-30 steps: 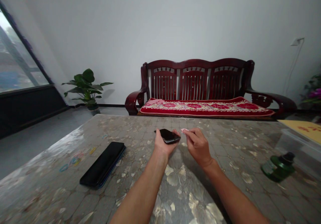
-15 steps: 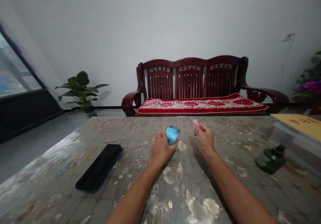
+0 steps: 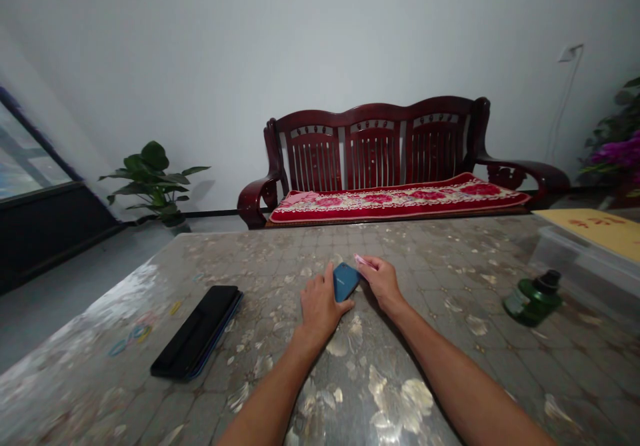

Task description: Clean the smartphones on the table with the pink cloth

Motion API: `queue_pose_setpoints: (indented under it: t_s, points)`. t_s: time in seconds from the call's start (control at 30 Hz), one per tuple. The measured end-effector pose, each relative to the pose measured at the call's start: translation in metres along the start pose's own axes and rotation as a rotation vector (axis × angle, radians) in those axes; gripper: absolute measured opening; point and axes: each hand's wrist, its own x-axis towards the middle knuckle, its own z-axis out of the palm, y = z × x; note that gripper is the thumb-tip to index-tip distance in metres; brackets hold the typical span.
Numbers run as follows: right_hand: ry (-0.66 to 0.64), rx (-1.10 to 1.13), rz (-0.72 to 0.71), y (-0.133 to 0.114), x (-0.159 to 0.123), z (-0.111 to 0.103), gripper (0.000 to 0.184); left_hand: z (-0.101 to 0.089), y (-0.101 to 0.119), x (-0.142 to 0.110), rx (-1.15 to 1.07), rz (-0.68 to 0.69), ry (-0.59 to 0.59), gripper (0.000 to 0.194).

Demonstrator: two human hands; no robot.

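A blue phone [image 3: 346, 282] lies on the patterned tabletop, its back facing up. My left hand [image 3: 320, 301] grips it from the left, with the fingers along one edge and the thumb at the near end. Between the closed fingertips of my right hand [image 3: 381, 281] is a small pinkish-white piece [image 3: 364, 262], perhaps folded cloth or paper; its kind is not clear. That hand is at the phone's far right corner; whether the piece touches the phone I cannot tell.
Stacked dark phones [image 3: 196, 333] lie to the left, beside several coloured rubber bands [image 3: 139, 331]. At the right stand a green bottle [image 3: 533, 299] with a black top and a clear plastic box [image 3: 575, 266] under a yellow sheet [image 3: 595, 229]. A wooden bench [image 3: 373, 146] is behind the table.
My right hand has moved left and nearer, bringing the pinkish-white piece to the phone's corner. My left hand still holds the phone. The view has shifted slightly.
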Motion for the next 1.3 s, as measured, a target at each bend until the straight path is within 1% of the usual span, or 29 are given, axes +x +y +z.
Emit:
queue_pose_setpoints:
  t_s: [0.2,0.33,0.43,0.53,0.63,0.7,0.77,0.8,0.87,0.9,0.93,0.97,1.0,1.07,1.1,1.2,1.3]
  points:
    - [-0.077,-0.073,-0.037,0.009,-0.001,0.001,0.049,0.011,0.001,-0.006,0.004,-0.008,0.030,0.086]
    - [-0.082,-0.138,-0.072,0.016,0.002,0.000,0.044,0.018,0.000,-0.006,0.013,-0.005,0.056,0.080]
    - [-0.077,-0.191,-0.109,0.018,0.002,0.001,0.040,0.023,-0.001,-0.007,0.018,-0.016,0.055,0.079]
    - [-0.063,-0.247,-0.160,0.018,0.000,0.002,0.033,0.024,0.004,-0.009,-0.005,-0.032,0.066,0.080]
    - [-0.057,-0.292,-0.206,0.016,-0.001,0.002,0.025,0.023,0.014,-0.011,-0.087,-0.081,0.075,0.079]
    - [-0.055,-0.315,-0.222,0.015,-0.001,0.001,0.022,0.019,0.017,-0.010,-0.192,-0.140,0.042,0.078]
    - [-0.049,-0.336,-0.229,0.015,0.000,-0.001,0.022,0.013,0.012,-0.007,-0.351,-0.190,-0.022,0.079]
    - [-0.047,-0.346,-0.230,0.015,0.001,-0.003,0.022,0.010,0.006,-0.005,-0.453,-0.193,-0.055,0.080]
    - [-0.041,-0.366,-0.231,0.016,0.003,-0.006,0.024,0.001,-0.013,-0.005,-0.685,-0.131,-0.142,0.077]
    - [-0.038,-0.378,-0.231,0.017,0.004,-0.008,0.025,-0.004,-0.024,-0.006,-0.780,-0.074,-0.212,0.074]
    - [-0.036,-0.390,-0.232,0.017,0.005,-0.010,0.025,-0.008,-0.036,-0.009,-0.829,-0.016,-0.284,0.072]
    - [-0.035,-0.403,-0.235,0.017,0.005,-0.012,0.026,-0.012,-0.048,-0.013,-0.833,0.048,-0.324,0.071]
    - [-0.036,-0.417,-0.239,0.016,0.006,-0.013,0.026,-0.015,-0.058,-0.018,-0.801,0.113,-0.327,0.071]
    - [-0.050,-0.442,-0.251,0.014,0.006,-0.016,0.027,-0.018,-0.072,-0.028,-0.661,0.236,-0.253,0.065]
    - [-0.060,-0.451,-0.258,0.013,0.005,-0.017,0.026,-0.017,-0.076,-0.032,-0.599,0.272,-0.208,0.063]
    - [-0.130,-0.524,-0.303,0.008,0.002,-0.020,0.023,-0.010,-0.077,-0.039,-0.490,0.339,-0.148,0.054]
    - [-0.245,-0.705,-0.382,0.003,-0.002,-0.023,0.022,0.000,-0.073,-0.040,-0.461,0.384,-0.122,0.043]
